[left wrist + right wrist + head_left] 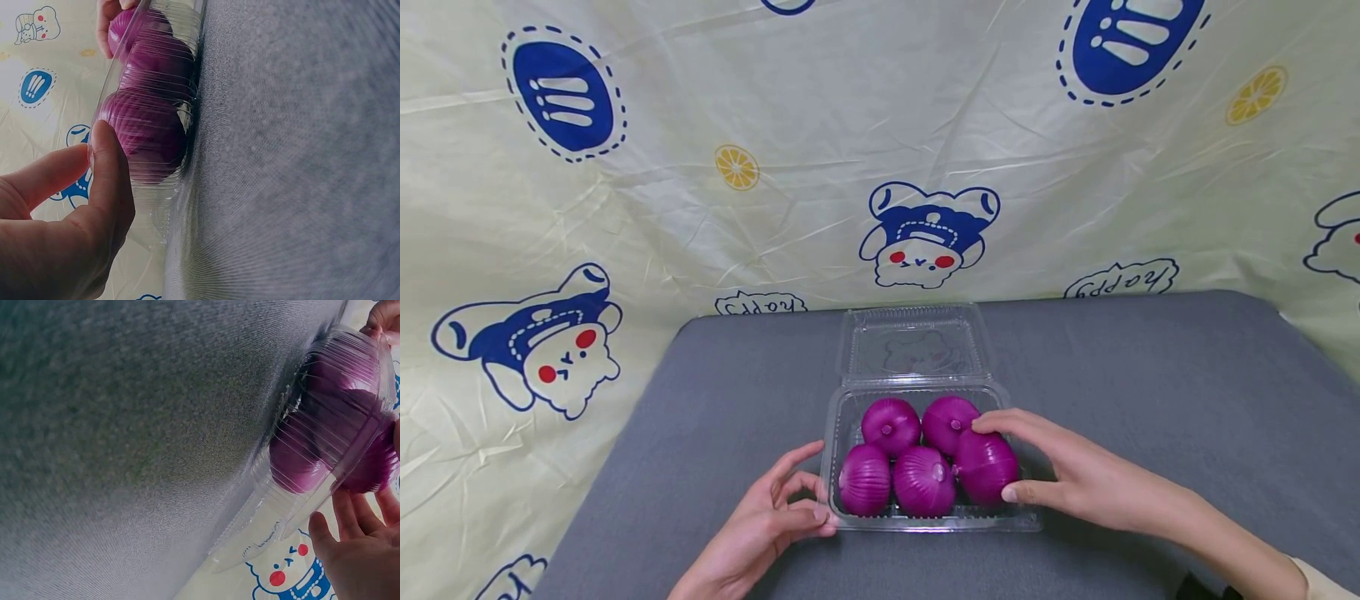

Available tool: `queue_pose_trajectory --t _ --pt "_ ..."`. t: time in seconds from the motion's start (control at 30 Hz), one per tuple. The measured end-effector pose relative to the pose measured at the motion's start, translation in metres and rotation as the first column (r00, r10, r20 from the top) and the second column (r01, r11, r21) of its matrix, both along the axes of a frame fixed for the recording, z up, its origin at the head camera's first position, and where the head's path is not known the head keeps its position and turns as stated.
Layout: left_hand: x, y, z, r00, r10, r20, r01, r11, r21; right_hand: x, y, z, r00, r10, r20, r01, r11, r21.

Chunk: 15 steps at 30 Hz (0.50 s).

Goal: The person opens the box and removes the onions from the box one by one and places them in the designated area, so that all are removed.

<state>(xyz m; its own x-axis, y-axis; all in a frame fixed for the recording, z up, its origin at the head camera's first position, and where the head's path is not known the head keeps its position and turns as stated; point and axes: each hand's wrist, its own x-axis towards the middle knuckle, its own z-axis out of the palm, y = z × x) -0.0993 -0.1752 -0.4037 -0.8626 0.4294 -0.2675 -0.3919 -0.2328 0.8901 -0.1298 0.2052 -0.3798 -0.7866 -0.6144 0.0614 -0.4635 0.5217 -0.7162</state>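
A clear plastic clamshell container point(955, 524) holds several purple onions point(923, 482), with its lid point(917, 343) folded open toward the back. My right hand point(1075, 479) grips the rightmost onion point(987, 468) between thumb and fingers. That onion sits higher than the container's rim in the right wrist view and leans against its neighbours. At the container's left front corner, my left hand point(763, 521) pinches the rim between thumb and fingers. The left wrist view shows the left thumb point(105, 150) against the clear edge. What lies beneath the gripped onion is hidden.
A grey cloth-covered table point(760, 392) carries the container near its middle. Behind it hangs a pale printed sheet point(820, 225) with cartoon figures and orange slices. A small dark object point(1202, 587) shows at the bottom edge under the right forearm.
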Motion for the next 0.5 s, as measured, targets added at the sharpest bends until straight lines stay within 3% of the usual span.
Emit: queue_pose_trajectory --t 0.27,0.5 --pt "0.0002 -0.0002 0.0000 1.000 0.001 0.006 -0.001 1.000 -0.005 0.0012 0.0041 -0.0020 0.998 -0.060 -0.001 0.060 0.996 -0.063" --pt "0.0001 -0.0002 -0.0002 1.000 -0.002 0.007 0.002 1.000 -0.011 0.0027 0.0040 -0.0057 0.993 -0.095 -0.072 0.090 0.993 -0.076"
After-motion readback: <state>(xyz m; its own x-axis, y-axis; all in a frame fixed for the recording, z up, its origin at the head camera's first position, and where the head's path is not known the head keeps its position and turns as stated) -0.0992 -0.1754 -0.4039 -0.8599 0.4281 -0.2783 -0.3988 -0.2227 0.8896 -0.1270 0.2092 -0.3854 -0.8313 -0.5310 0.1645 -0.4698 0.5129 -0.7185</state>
